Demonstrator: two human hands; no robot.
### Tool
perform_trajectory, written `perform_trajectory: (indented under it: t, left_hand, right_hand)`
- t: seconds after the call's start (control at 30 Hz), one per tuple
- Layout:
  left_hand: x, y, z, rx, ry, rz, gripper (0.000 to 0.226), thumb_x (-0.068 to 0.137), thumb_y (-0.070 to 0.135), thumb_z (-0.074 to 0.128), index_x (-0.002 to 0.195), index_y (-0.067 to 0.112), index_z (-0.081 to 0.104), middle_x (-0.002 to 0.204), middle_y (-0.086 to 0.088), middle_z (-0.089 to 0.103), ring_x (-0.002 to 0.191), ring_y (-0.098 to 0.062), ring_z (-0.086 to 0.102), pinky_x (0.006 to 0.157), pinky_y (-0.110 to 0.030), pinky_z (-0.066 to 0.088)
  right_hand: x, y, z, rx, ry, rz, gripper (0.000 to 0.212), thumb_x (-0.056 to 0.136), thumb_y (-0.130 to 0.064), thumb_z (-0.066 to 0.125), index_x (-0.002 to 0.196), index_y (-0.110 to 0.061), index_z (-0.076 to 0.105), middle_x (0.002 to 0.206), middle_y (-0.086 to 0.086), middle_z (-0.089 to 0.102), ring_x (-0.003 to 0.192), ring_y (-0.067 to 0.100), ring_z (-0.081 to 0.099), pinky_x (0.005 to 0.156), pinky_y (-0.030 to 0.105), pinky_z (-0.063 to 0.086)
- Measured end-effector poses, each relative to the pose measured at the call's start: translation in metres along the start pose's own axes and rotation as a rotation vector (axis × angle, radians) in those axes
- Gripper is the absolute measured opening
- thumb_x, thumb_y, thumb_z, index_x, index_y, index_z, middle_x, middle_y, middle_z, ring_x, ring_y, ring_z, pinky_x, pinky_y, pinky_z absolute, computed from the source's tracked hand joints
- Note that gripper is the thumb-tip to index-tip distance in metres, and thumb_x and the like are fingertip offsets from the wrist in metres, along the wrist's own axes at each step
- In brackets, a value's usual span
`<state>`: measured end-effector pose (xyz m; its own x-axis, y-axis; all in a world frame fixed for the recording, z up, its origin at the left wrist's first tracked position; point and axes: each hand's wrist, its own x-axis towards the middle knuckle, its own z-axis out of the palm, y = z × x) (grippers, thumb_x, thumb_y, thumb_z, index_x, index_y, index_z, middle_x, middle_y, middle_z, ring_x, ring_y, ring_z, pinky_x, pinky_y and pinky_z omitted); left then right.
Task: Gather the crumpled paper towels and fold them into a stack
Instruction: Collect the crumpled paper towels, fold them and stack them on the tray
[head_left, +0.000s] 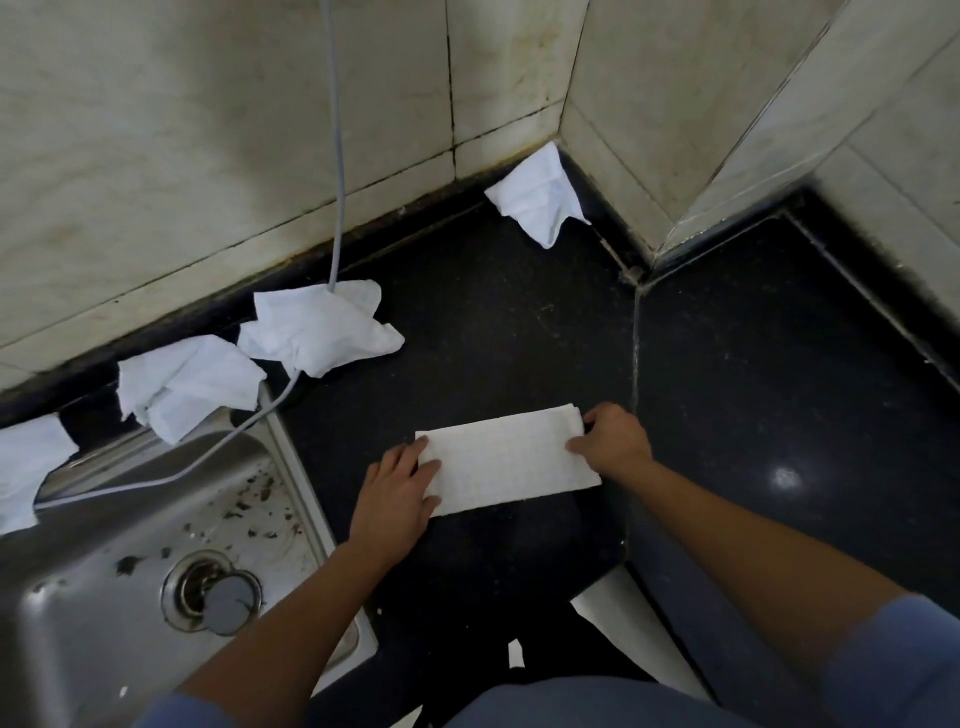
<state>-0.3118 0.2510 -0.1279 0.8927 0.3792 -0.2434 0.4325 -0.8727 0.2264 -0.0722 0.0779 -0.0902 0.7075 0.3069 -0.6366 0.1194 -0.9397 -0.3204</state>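
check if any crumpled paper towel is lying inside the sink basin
No, the sink basin holds only dark debris and a drain plug; the crumpled paper towels sit along the counter's back edge.

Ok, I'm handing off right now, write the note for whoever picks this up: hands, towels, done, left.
Left hand: flat on the left end of the folded towel, pressing it to the counter.
Right hand: pinching the towel's right end.
Done: one towel folded into a flat strip in front of the person.
Left: four crumpled towels: one in the back corner, one on the grey cable, one at the sink's back rim, one at the far left edge. Gather, fold and stack them.
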Motion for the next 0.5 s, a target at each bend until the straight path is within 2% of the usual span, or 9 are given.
perform_trajectory:
  t: [0.1,0.17,0.23,0.33,0.43,0.5]
  left_hand:
    - [-0.001,0.002,-0.003,-0.014,0.007,-0.001,0.045,0.074,0.029,0.077,0.116,0.017,0.066,0.141,-0.008,0.049,0.124,-0.033,0.048,0.092,-0.046,0.047]
    - [-0.001,0.002,-0.006,-0.054,0.029,-0.018,0.047,0.075,0.028,0.076,0.118,0.016,0.064,0.141,-0.008,0.047,0.125,-0.032,0.046,0.094,-0.045,0.045]
    - [-0.008,-0.004,-0.009,-0.107,0.073,-0.073,0.046,0.072,0.025,0.079,0.115,0.014,0.066,0.136,-0.009,0.052,0.121,-0.031,0.050,0.090,-0.044,0.047]
    - [-0.022,-0.016,-0.011,-0.164,0.104,-0.180,0.040,0.072,0.021,0.079,0.110,0.013,0.067,0.129,-0.009,0.057,0.116,-0.030,0.053,0.088,-0.042,0.047]
    - [-0.040,-0.033,-0.012,-0.217,0.152,-0.233,0.034,0.070,0.014,0.081,0.102,0.009,0.069,0.119,-0.013,0.062,0.106,-0.033,0.058,0.085,-0.042,0.052]
    - [-0.051,-0.040,-0.014,-0.224,0.160,-0.270,0.033,0.070,0.013,0.081,0.101,0.008,0.070,0.116,-0.013,0.063,0.103,-0.032,0.059,0.085,-0.042,0.052]
  right_hand:
    - [-0.001,-0.003,-0.009,0.331,-0.081,0.092,0.010,0.076,-0.012,0.073,0.079,-0.005,0.067,0.090,0.012,0.068,0.079,0.024,0.064,0.071,0.036,0.054]
    - [-0.008,-0.011,-0.016,0.490,-0.105,0.102,0.009,0.077,-0.007,0.073,0.078,-0.003,0.065,0.090,0.016,0.067,0.082,0.027,0.065,0.076,0.042,0.056]
    - [-0.017,-0.028,-0.017,0.491,-0.112,0.023,0.008,0.079,-0.005,0.072,0.081,-0.001,0.066,0.086,0.016,0.067,0.079,0.026,0.065,0.073,0.042,0.059]
    - [-0.031,-0.060,-0.002,0.435,-0.175,-0.088,0.005,0.080,-0.003,0.071,0.080,-0.001,0.065,0.074,0.013,0.065,0.066,0.020,0.064,0.059,0.030,0.056]
    - [-0.039,-0.095,0.034,0.361,-0.278,-0.116,0.009,0.080,-0.004,0.071,0.073,-0.006,0.064,0.071,0.012,0.067,0.063,0.019,0.065,0.060,0.030,0.057]
    - [-0.039,-0.113,0.061,0.313,-0.308,-0.116,0.012,0.078,-0.005,0.071,0.068,-0.007,0.065,0.069,0.015,0.069,0.064,0.022,0.068,0.066,0.036,0.060]
